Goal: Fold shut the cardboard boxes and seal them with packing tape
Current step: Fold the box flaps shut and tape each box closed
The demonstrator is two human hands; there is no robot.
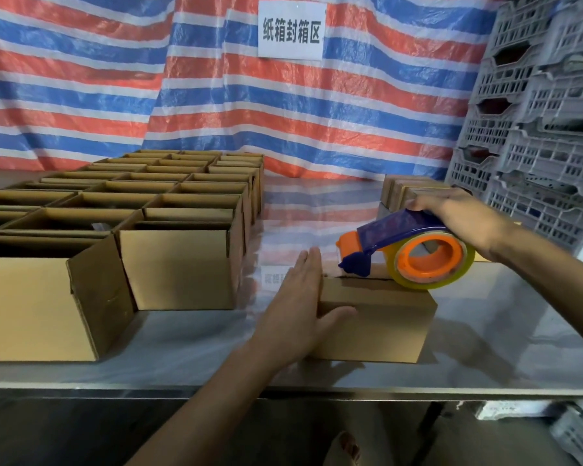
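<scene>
Box on the near tabletop: left hand, fingers straight, braces its left end; right hand grips the dispenser on top. If the box slides, tape may miss the seam.

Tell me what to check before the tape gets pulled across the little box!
1. Flaps folded shut: ok. The top of the box lies flat, with only the seam showing.
2. Box held steady: ok. The left hand presses flat against its left end.
3. Tape tool held firmly: ok. The right hand grips the tape dispenser from above.
4. Tool lined up: ok. It sits on the box top, along the seam.
5. Tape end stuck to the box: cannot tell, the clear tape is hard to see.
6. Fingers away from the cutter: not ok. The left fingertips lie close to the tool's front, so move them.
</scene>
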